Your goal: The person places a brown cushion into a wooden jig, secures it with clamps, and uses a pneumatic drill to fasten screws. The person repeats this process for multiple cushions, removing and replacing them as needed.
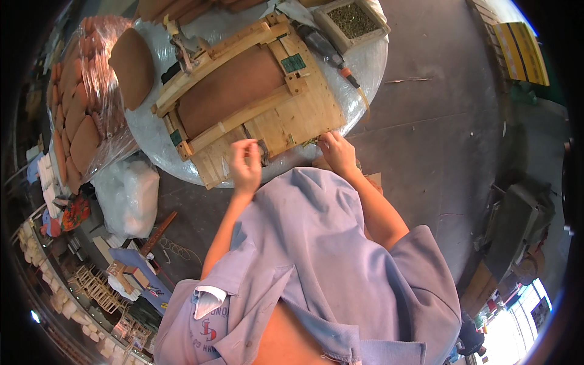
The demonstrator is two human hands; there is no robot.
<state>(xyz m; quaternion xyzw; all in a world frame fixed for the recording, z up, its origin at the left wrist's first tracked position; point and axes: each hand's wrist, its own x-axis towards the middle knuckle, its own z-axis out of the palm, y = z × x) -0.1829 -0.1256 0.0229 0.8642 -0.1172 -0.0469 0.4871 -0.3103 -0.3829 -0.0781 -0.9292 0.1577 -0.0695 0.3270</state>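
A wooden jig (220, 129) on a plywood board (304, 112) frames a brown padded panel (234, 91). At the board's near edge, my left hand (246, 165) is raised with its fingers drawn together; whatever they hold, if anything, is too small to make out. Beside it, partly covered, a dark metal piece (263, 152) lies at the edge. My right hand (338, 152) pinches at the board's near right corner, next to a few small brass-coloured pieces (311, 141). Its fingertips hide what is between them.
The board rests on a round plastic-wrapped table (371, 79). A tray of small metal fasteners (350, 21) and a dark power tool (319, 44) with an orange tip lie at the far right. Brown padded panels (85, 140) are stacked left; a wrapped bundle (128, 198) stands below.
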